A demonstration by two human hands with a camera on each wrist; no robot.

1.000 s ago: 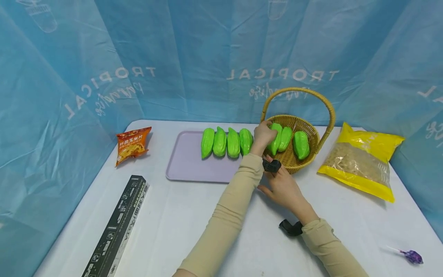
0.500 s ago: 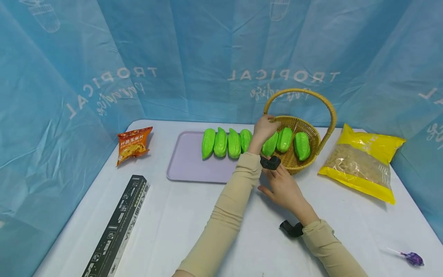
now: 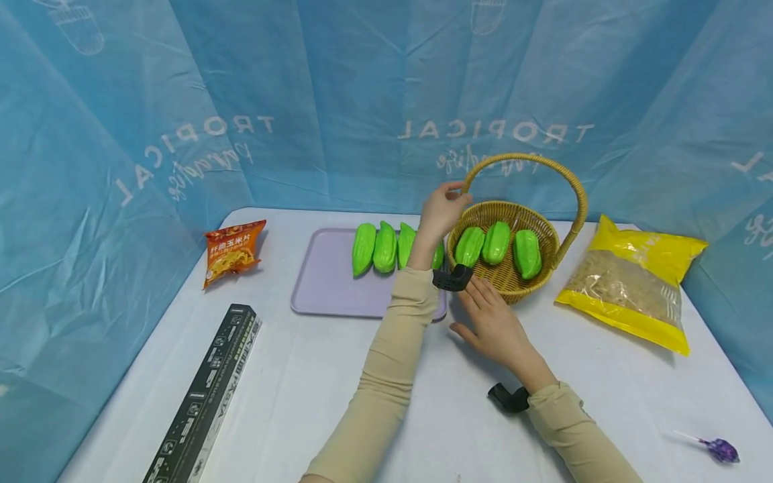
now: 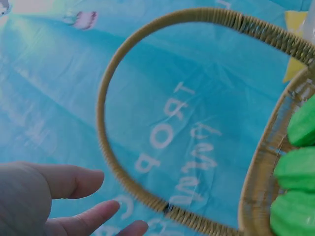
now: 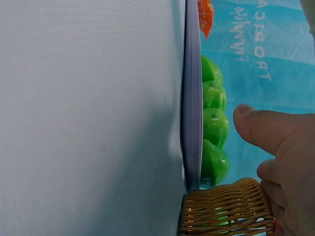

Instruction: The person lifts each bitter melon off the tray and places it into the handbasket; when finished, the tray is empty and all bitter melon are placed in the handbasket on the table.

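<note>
A: What can be read on the blue curtain [image 3: 362,87]?
B: "TROPICAL" and "Paradise" are printed, mirrored.
A: Elsewhere?
B: "玉米片" is printed on the orange packet [image 3: 233,253]; "PASTA", apparently, on the long black box [image 3: 208,389], seen small.

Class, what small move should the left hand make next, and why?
Probably bring the left hand to the rightmost green fruit on the tray: the hand is empty, that fruit is the nearest of four there, three others lie in the basket, and the right hand is at the basket's side.
</note>
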